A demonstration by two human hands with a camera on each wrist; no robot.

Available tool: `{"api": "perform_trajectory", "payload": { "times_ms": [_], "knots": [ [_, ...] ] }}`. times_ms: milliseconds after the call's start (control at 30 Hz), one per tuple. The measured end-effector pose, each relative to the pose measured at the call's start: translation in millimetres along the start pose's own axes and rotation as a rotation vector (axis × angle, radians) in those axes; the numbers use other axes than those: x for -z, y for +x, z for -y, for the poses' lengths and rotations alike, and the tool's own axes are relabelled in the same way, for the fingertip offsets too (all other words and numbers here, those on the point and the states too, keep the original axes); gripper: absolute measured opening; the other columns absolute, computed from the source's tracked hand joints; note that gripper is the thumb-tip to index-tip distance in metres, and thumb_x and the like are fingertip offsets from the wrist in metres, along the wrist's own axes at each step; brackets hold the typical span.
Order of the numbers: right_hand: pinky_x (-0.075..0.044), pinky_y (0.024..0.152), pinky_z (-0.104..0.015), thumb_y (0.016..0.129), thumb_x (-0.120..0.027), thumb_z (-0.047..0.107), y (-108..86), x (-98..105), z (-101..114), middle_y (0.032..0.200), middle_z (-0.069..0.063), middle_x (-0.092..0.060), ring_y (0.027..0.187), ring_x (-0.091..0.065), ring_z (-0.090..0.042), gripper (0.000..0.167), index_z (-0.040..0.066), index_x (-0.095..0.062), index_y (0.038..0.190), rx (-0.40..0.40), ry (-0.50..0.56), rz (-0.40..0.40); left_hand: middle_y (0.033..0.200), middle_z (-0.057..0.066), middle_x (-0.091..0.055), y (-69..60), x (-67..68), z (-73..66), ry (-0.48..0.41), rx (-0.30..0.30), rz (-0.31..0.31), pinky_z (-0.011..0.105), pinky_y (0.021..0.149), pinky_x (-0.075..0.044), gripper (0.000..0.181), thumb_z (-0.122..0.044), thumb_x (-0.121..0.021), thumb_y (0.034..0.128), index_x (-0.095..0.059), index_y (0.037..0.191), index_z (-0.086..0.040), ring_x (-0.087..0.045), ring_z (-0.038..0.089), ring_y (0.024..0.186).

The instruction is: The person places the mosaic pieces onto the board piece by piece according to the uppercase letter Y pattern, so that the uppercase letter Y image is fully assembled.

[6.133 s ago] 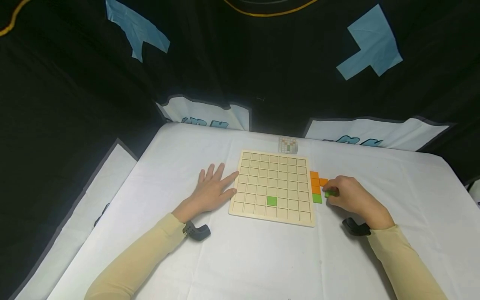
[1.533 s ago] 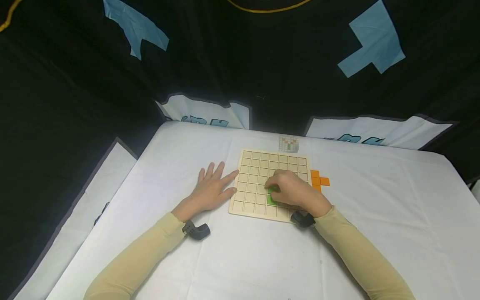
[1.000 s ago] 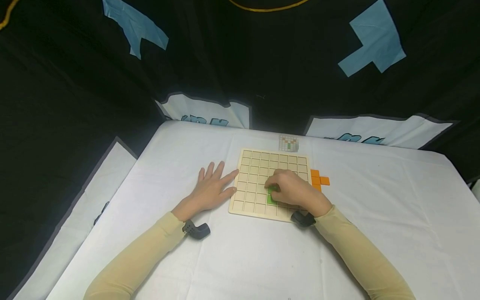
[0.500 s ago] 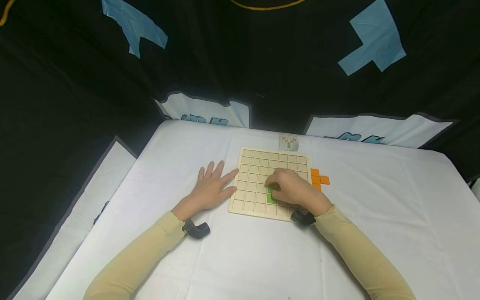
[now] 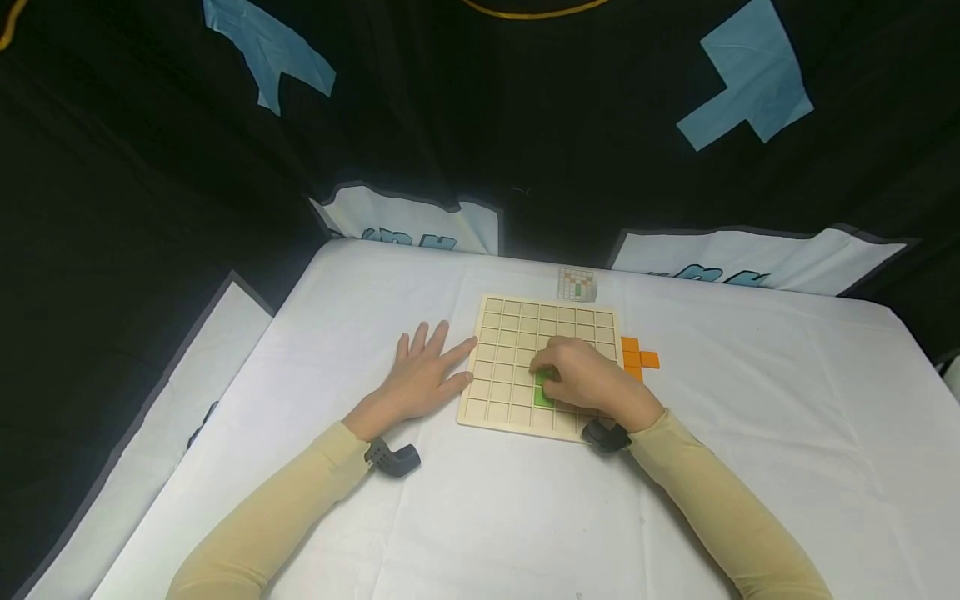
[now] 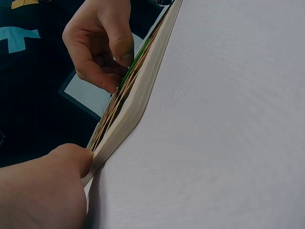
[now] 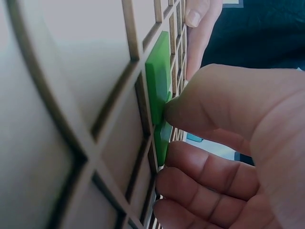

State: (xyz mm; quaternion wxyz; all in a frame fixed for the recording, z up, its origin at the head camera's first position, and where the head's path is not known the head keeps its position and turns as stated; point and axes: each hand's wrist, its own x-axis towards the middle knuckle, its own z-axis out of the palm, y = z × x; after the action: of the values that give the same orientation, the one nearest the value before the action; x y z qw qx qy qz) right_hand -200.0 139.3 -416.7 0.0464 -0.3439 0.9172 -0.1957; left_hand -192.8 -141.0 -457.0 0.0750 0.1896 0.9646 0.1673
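Note:
A pale wooden grid board (image 5: 501,392) lies on the white cloth. My left hand (image 5: 420,383) rests flat with spread fingers, its index finger and thumb touching the board's left edge. Over the board's lower middle, my right hand (image 5: 588,377) pinches a green square tile (image 7: 163,145) between thumb and curled fingers, at the grid's surface. Another green tile (image 5: 543,398) sits in the cell nearer the person, just beside it. The right hand hides the cells beneath it. Several orange tiles (image 5: 631,359) lie against the board's right edge.
A small card (image 5: 577,285) printed with a coloured grid lies behind the board. The white-covered table (image 5: 480,517) extends around the board. Black curtains (image 5: 480,117) with blue patches hang behind. Each wrist carries a dark camera mount (image 5: 393,458).
Since the oldest frame, my right hand has moved left from the tiles onto the board with a green tile. The loose green tile below the orange ones is no longer visible. My left hand stays put.

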Motion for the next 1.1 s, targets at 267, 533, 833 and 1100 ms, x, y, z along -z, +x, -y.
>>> {"api": "perform_trajectory", "payload": {
  "times_ms": [267, 533, 833, 1100],
  "knots": [
    [-0.056, 0.084, -0.035, 0.080, -0.071, -0.001, 0.9, 1, 2, 0.101, -0.007, -0.075, 0.086, -0.063, -0.016, 0.029, 0.006, -0.079, 0.108, -0.006, -0.003, 0.004, 0.170, 0.025, -0.011, 1.5, -0.9, 1.8, 0.013, 0.005, 0.000, 0.074, 0.122, -0.003, 0.060, -0.049, -0.041, 0.1048, -0.034, 0.161, -0.028, -0.002, 0.054, 0.155],
    [-0.054, 0.081, -0.033, 0.081, -0.071, -0.001, 1.4, 1, 2, 0.100, -0.007, -0.074, 0.083, -0.060, -0.014, 0.030, 0.006, -0.078, 0.109, -0.003, -0.003, 0.001, 0.170, 0.026, -0.012, 0.6, 0.1, 1.4, 0.004, 0.001, -0.006, 0.074, 0.121, -0.003, 0.060, -0.049, -0.042, 0.1046, -0.034, 0.160, -0.027, -0.002, 0.055, 0.155],
    [-0.053, 0.079, -0.032, 0.083, -0.069, 0.002, -1.3, 2, -2, 0.103, -0.007, -0.074, 0.086, -0.061, -0.016, 0.029, 0.005, -0.077, 0.111, -0.021, 0.013, -0.013, 0.170, 0.025, -0.012, 1.1, -1.9, 2.1, 0.005, -0.001, -0.002, 0.074, 0.122, -0.002, 0.061, -0.049, -0.042, 0.1045, -0.034, 0.161, -0.028, -0.002, 0.054, 0.155],
    [-0.052, 0.080, -0.034, 0.083, -0.066, 0.002, -6.3, 11, -10, 0.103, -0.009, -0.073, 0.087, -0.060, -0.020, 0.032, 0.002, -0.076, 0.114, -0.069, 0.018, -0.044, 0.170, 0.025, -0.011, 0.8, -1.6, 1.2, 0.001, 0.000, -0.005, 0.074, 0.122, -0.002, 0.060, -0.049, -0.042, 0.1043, -0.034, 0.160, -0.028, -0.001, 0.054, 0.156]
  ]
}}
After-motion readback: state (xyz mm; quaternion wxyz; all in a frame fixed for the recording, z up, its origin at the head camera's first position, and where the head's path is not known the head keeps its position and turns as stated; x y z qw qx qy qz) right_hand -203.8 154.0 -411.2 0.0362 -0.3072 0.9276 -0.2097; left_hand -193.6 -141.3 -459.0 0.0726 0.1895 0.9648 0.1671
